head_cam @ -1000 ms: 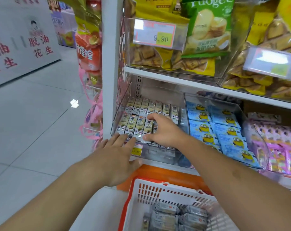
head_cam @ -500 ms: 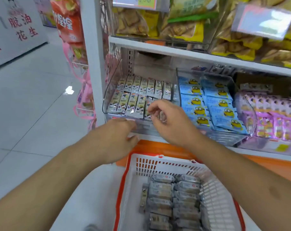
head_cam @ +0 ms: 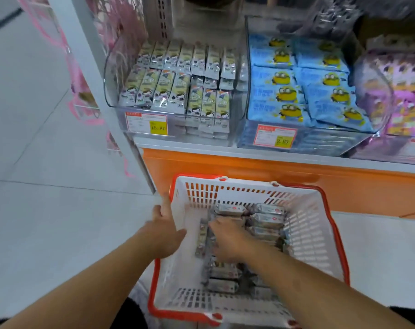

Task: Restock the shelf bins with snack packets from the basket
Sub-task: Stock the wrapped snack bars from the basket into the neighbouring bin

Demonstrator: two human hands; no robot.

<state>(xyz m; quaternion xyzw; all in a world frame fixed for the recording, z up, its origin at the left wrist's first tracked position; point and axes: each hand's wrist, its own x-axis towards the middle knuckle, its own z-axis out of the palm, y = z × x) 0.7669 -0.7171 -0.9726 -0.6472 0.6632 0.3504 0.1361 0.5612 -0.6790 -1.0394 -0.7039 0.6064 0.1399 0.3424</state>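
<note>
White plastic with a red rim forms the basket [head_cam: 306, 233] on the floor nearest the camera, and the grey snack packets [head_cam: 265, 220] are stacked in it in two columns, each long axis running left to right. The right hand [head_cam: 227, 242] is laid on the left column, fingers bent down among the packets; whether one is already pinched cannot be told. The left hand [head_cam: 164, 230] is spread flat against the basket's left wall, holding nothing. Farther off and higher, the clear shelf bin [head_cam: 113, 74] of matching packets is seen with room at its front left.
</note>
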